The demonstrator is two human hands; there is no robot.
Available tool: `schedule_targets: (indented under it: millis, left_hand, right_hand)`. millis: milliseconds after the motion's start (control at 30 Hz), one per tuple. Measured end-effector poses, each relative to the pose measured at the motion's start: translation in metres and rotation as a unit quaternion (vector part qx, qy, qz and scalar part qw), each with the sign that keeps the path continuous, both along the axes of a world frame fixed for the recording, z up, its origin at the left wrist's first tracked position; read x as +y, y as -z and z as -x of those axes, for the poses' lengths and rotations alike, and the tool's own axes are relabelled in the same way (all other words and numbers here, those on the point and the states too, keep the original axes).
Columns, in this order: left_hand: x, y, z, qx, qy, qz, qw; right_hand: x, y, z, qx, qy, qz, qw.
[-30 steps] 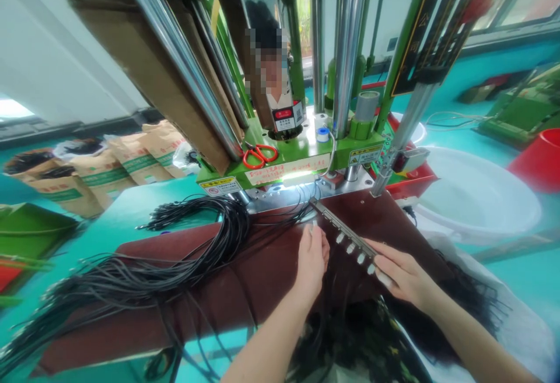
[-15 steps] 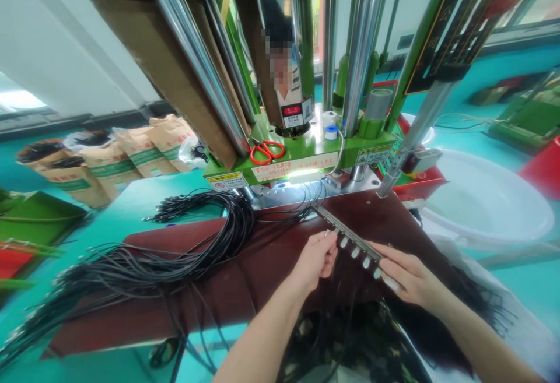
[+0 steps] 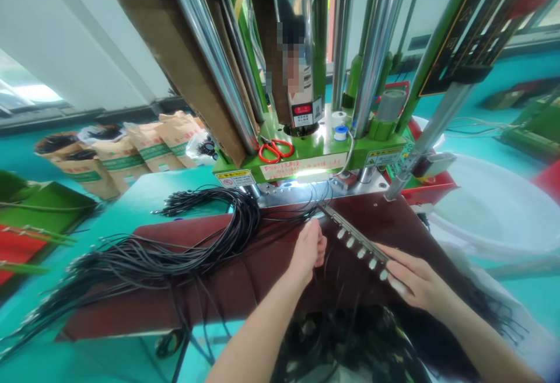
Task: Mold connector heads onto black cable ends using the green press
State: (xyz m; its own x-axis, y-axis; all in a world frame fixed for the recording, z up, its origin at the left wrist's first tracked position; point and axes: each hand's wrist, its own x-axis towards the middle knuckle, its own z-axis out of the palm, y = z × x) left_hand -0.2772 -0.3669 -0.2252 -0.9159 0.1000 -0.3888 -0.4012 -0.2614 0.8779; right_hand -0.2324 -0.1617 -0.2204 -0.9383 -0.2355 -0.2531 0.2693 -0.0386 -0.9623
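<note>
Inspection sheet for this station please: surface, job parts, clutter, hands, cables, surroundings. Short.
Surface: brown tabletop in front of a green press.
Job's things: slim grey bar, held at a slant, pale pieces in a row along one edge.
Clutter: red-handled scissors and a blue-and-white roll on the press's ledge.
Hands: right hand grips the bar's near end; left hand is curled beside the bar, contents unclear.
Cables: thick black bundle curving across the left side; some strands hang over the front edge.
Surroundings: paper sacks at left, white basin at right.
</note>
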Motion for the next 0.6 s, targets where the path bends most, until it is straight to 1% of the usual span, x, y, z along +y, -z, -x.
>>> schedule_targets:
  millis: [67,133,200,300,333,400,500,600]
  left_hand:
    - [0.002,-0.001,-0.001,-0.050,0.009,-0.007,0.999]
    - [0.004,0.000,-0.003,-0.066,0.022,-0.009,0.998]
    - [0.004,0.002,-0.006,-0.032,0.033,-0.023,0.999]
    - [0.002,0.007,-0.009,0.064,0.033,-0.033,0.997]
    - [0.001,0.008,-0.009,0.082,0.030,-0.029,0.996]
    - [-0.002,0.010,-0.010,0.087,0.019,-0.023,0.996]
    - [-0.006,0.012,-0.010,0.065,0.005,-0.028,0.997]
    - [-0.009,0.012,-0.009,0.053,0.010,-0.021,0.998]
  right_hand:
    - [0.000,0.001,-0.001,0.000,0.008,-0.019,1.000]
    - [0.001,0.001,-0.001,0.013,-0.005,-0.059,0.998]
    - [0.003,0.002,-0.001,0.022,-0.023,-0.086,0.996]
    - [0.005,0.005,0.000,0.013,-0.042,-0.099,0.994]
    - [0.006,0.006,0.000,0.007,-0.045,-0.100,0.994]
    - [0.006,0.007,0.000,-0.005,-0.049,-0.099,0.994]
    - [0.006,0.007,0.000,-0.012,-0.060,-0.105,0.993]
    - [0.005,0.004,0.000,0.000,-0.073,-0.129,0.989]
